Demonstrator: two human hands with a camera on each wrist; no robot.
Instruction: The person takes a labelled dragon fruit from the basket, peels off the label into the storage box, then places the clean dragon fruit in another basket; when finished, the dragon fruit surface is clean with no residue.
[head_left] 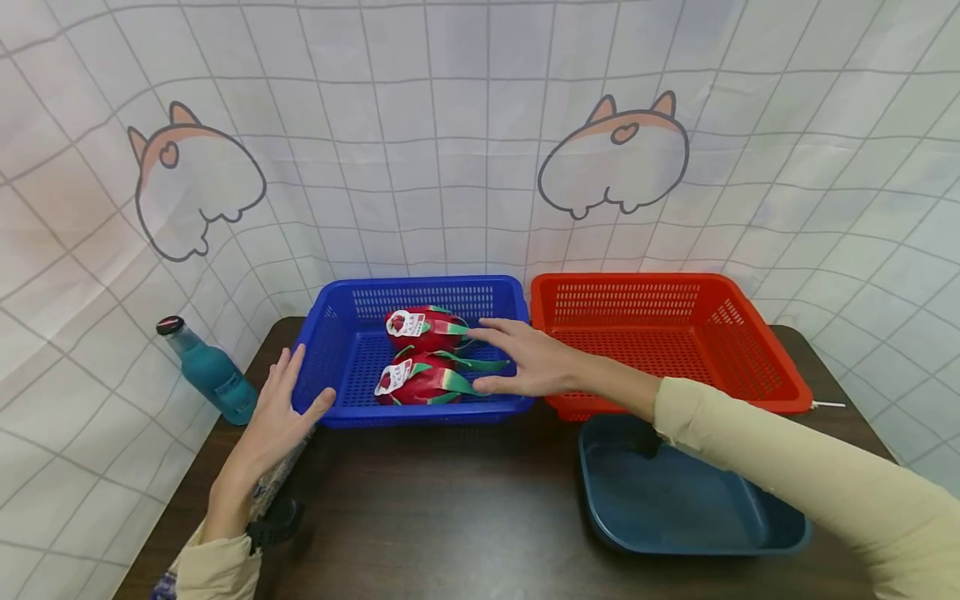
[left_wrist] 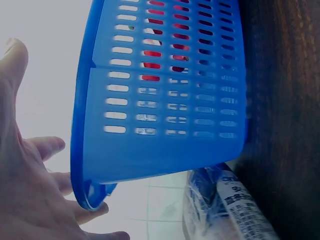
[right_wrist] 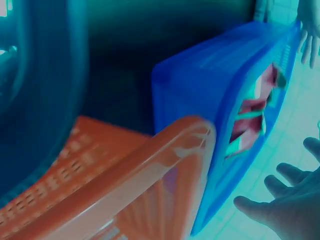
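Two red dragon fruits with green leaf tips and white labels lie in a blue basket (head_left: 442, 414), one fruit (head_left: 420, 385) in front of the other (head_left: 423, 337). My left hand (head_left: 270, 421) is at the basket's left end, fingers spread and thumb toward the rim; it grips nothing. In the left wrist view, some fingers (left_wrist: 47, 147) reach past the rim. My right hand (head_left: 528, 362) hovers over the basket's right side, fingers extended toward the leaf tips. Whether its fingertips touch the leaves cannot be told. The right wrist view shows that hand (right_wrist: 287, 202) with spread fingers, holding nothing.
A red-orange basket (head_left: 780, 367) stands right of the blue one, close against it. In front of it is a dark blue tub (head_left: 697, 508), partly beneath my right sleeve. A bottle of teal liquid (head_left: 217, 375) stands at the left. A white gridded curtain (head_left: 450, 167) hangs behind.
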